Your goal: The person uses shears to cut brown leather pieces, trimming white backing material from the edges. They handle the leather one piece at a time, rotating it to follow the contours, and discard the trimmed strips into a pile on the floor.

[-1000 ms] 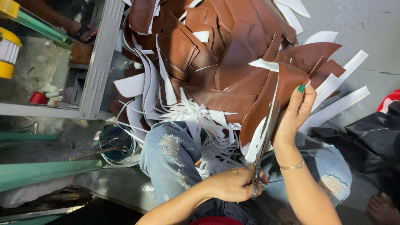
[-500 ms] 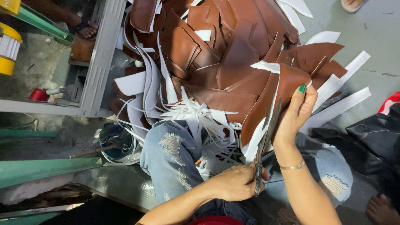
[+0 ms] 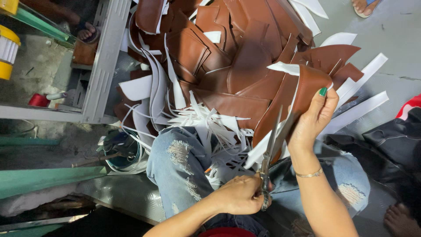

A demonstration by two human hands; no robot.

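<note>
Gripping one pair of scissors, the left hand is clenched on its handles. Just above the scissors, the right hand pinches one brown leather piece.

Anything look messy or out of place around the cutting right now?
White trimmed strips lie tangled over the lap and spill onto the floor beside the heap of brown leather pieces. The jeans are ripped at both knees.

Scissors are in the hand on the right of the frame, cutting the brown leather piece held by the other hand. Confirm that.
Not quite. The head view shows the scissors in the left hand; the right hand holds the brown leather piece.
</note>
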